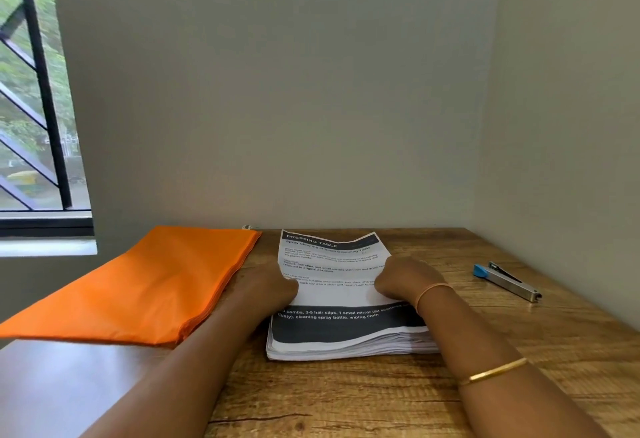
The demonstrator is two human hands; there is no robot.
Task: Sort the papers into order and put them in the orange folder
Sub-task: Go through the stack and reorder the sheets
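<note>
Both hands are gripping the papers [332,297]: left hand [272,287] curled on the stack's left edge, right hand [403,278] on its right edge. The orange folder [149,285] lies flat just left of the papers, and a stapler [507,280] sits off to their right.

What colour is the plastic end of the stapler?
Blue; the rest of the stapler is silver metal. The head view shows it best.
</note>
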